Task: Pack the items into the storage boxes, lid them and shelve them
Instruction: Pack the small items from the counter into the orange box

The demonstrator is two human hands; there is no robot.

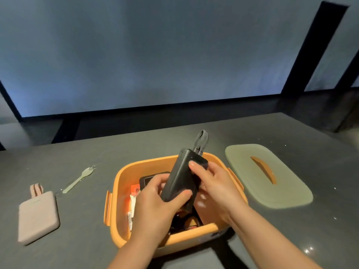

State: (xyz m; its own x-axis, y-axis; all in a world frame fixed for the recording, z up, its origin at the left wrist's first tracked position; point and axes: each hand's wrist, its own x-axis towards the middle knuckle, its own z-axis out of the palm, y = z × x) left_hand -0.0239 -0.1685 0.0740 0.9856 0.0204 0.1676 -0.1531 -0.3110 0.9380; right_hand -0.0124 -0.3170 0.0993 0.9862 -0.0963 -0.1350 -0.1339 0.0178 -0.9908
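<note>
At your far left, the pink power bank (37, 217) lies flat near the desk (87, 247) front edge, with bare surface between it and the box. Just beyond it, the pale green spork (78, 180) rests at a slant, well apart from the orange storage box (124, 171). Your left hand (155, 200) and right hand (215, 185) both curl their fingers around the black power bank (181, 183), holding it tilted above the open box, strap end pointing away from you. Packets and 1 dark device lie inside. The green lid (268, 177) sits flat to the right of the box, close to it but apart. The desk is dark grey; behind its far edge stands a pale blue wall.
</note>
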